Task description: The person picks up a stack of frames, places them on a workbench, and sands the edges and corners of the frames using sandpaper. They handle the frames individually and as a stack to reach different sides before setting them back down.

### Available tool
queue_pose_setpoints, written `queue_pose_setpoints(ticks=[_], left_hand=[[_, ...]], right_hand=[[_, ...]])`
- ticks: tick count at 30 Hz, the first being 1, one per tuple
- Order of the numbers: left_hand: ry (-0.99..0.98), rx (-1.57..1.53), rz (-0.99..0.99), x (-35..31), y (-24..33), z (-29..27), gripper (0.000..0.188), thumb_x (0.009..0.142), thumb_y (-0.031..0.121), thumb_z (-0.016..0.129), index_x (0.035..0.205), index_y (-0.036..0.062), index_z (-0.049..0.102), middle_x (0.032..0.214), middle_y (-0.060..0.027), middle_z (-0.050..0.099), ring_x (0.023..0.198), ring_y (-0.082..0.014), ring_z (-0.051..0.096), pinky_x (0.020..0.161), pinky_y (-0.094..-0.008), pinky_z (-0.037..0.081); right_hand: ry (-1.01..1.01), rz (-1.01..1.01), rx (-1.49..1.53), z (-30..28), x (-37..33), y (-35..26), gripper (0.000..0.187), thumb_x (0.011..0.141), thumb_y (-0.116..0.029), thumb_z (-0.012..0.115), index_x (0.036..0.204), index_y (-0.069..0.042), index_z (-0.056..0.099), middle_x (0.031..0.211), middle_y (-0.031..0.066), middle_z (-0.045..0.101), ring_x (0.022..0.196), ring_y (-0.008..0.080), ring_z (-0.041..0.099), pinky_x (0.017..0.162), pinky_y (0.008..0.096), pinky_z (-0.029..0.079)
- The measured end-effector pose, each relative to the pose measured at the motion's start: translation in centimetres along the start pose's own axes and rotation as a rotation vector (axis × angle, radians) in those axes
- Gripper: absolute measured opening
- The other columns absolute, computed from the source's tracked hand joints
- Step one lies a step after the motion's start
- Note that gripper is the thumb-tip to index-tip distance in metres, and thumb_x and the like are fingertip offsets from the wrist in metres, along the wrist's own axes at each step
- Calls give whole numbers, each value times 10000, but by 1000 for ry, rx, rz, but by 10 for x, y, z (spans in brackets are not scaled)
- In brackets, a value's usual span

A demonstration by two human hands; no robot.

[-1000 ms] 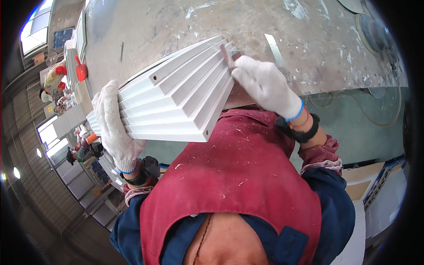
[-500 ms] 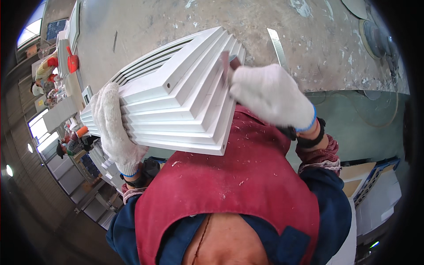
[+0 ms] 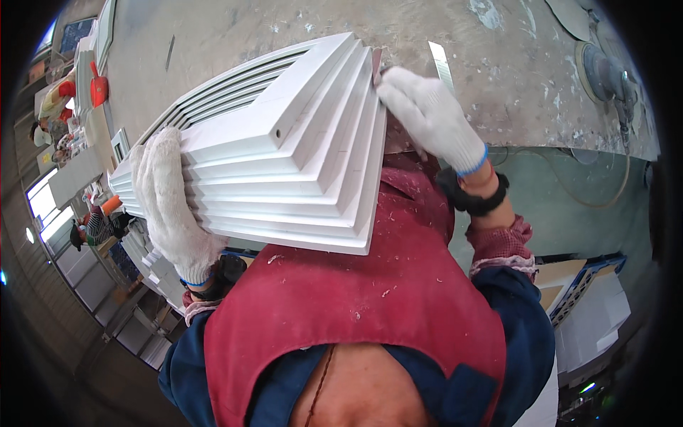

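Note:
A stack of white rectangular frames leans tilted between the workbench and my red apron, its stepped corners fanned toward the right. My left hand, in a white knitted glove, is closed over the left part of the stack. At the stack's right edge, near the far corner, is my right hand, also gloved. Its fingers pinch a reddish-brown piece of sandpaper against the frame ends. Part of the sandpaper is hidden by the fingers.
On the stained workbench lies a flat metal strip beyond my right hand. A round power sander with a hose stands at the far right. A red dustpan sits at the left, and people work farther off.
My right hand has moved away from me along the stack's right edge with the sandpaper. The stack and my left hand have shifted slightly left in the view.

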State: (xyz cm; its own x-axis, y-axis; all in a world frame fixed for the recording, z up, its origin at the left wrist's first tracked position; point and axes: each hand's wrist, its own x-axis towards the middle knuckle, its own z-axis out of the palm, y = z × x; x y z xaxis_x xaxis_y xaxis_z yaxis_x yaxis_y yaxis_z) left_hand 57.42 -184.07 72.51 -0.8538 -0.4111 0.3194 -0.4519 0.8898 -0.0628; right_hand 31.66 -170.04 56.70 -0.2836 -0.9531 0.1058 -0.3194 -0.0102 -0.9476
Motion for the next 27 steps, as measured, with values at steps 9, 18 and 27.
queue_pose_setpoints(ticks=[9,18,27], left_hand=[[12,-5,20,-4,3,0,655,847,266,723,1413,11,515,1347,-175,600,1295,-350,546,1168,-560,332],[4,-4,-14,-12,1,0,589,850,246,693,1383,38,557,1340,-164,611,1294,-341,556,1154,-559,367],[23,8,-2,-8,4,-2,580,819,226,721,1350,37,583,1309,-170,628,1259,-346,582,1133,-559,382]], right_hand=[[71,99,-654,-6,37,28,337,1027,-357,458,1202,-104,597,945,156,699,904,371,671,820,453,529],[382,271,-988,-72,48,52,406,984,-404,565,1291,-150,645,1180,125,664,1117,317,627,932,415,502],[834,-89,-1032,-114,62,28,389,903,-238,669,1249,-66,623,1070,169,669,1007,337,643,916,422,513]])
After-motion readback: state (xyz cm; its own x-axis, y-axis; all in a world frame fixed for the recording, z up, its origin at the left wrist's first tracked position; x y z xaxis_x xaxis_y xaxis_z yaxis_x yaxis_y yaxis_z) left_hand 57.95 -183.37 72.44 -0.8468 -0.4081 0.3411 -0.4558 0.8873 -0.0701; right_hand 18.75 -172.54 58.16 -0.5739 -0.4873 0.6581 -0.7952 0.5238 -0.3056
